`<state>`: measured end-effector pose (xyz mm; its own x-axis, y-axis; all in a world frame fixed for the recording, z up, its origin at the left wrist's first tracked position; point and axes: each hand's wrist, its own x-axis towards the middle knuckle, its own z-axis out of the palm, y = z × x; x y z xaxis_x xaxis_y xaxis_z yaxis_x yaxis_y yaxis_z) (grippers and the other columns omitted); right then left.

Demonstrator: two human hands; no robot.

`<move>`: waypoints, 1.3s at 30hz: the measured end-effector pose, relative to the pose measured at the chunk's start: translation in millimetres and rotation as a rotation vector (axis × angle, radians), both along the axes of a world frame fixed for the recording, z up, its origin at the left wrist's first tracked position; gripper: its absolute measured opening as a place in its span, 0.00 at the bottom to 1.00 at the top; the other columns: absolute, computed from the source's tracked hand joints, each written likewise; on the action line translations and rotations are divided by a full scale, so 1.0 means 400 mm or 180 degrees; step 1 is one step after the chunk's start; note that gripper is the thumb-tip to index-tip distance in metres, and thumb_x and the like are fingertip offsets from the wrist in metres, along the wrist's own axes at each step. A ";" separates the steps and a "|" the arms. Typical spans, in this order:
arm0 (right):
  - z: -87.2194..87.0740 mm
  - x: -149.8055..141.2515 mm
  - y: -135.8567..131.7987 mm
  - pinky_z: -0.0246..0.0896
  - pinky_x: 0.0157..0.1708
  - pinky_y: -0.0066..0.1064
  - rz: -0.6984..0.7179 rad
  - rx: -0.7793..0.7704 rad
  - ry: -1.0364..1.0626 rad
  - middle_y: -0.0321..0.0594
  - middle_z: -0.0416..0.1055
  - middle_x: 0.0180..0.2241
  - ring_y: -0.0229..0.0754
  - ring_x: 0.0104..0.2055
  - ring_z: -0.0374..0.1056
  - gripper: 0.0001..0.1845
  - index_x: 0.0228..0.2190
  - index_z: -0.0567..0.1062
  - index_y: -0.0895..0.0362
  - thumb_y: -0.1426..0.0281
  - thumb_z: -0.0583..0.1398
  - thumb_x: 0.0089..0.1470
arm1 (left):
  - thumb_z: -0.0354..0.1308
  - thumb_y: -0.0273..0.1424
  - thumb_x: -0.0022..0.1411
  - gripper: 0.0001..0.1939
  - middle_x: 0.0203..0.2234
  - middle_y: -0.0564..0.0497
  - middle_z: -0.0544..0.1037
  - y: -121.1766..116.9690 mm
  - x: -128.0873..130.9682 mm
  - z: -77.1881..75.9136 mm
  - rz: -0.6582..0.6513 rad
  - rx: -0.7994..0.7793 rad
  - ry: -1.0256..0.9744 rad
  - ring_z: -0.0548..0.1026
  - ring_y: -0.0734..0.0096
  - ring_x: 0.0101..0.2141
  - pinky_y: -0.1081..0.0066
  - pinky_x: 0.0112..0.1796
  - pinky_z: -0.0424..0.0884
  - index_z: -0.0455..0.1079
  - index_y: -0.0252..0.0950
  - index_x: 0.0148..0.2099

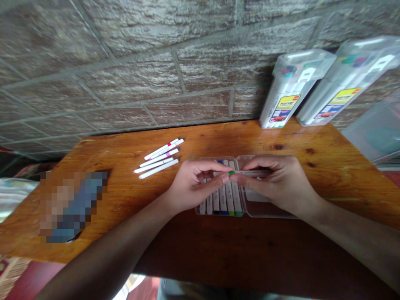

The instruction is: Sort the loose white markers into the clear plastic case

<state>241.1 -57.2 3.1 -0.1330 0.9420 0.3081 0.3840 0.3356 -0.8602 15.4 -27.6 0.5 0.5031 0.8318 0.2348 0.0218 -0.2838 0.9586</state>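
A white marker (250, 172) with a green band lies level between my two hands. My left hand (190, 185) pinches its left end near the green band, thumb against fingertips. My right hand (281, 179) is closed round the other end of the same marker. Whether the cap is fully on, I cannot tell. Just below my hands, a clear plastic case (271, 211) lies open on the table. Its left half holds a row of white markers (223, 204) with coloured ends, including black, blue and green; my fingers hide part of the row.
Several loose white markers (159, 160) lie on the wooden table (218, 139) left of the case. Two clear marker cases (283, 93) stand upright at the back right against the stone wall (203, 62). A pixelated dark object (78, 204) is at the far left.
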 end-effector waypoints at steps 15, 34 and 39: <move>-0.001 0.001 0.012 0.80 0.36 0.36 0.0137 -0.0197 0.0683 0.39 0.86 0.34 0.46 0.33 0.81 0.07 0.32 0.88 0.49 0.60 0.75 0.53 | 0.71 0.33 0.64 0.08 0.34 0.46 0.88 0.019 -0.003 0.016 0.0304 -0.0071 -0.0190 0.82 0.71 0.29 0.74 0.32 0.78 0.85 0.35 0.44; 0.032 0.002 0.014 0.57 0.18 0.23 0.0030 -0.0262 0.1213 0.35 0.82 0.25 0.29 0.18 0.64 0.07 0.38 0.90 0.50 0.70 0.72 0.57 | 0.70 0.33 0.66 0.08 0.28 0.52 0.81 0.057 -0.025 -0.010 0.0445 -0.0495 -0.0811 0.78 0.75 0.28 0.72 0.34 0.78 0.84 0.38 0.46; 0.018 0.010 0.016 0.60 0.20 0.23 0.0165 -0.0465 0.1426 0.38 0.83 0.28 0.30 0.20 0.64 0.07 0.41 0.89 0.49 0.65 0.71 0.60 | 0.70 0.33 0.64 0.07 0.30 0.51 0.82 0.060 -0.022 -0.005 0.0456 -0.0679 -0.1063 0.76 0.76 0.27 0.72 0.33 0.80 0.85 0.37 0.44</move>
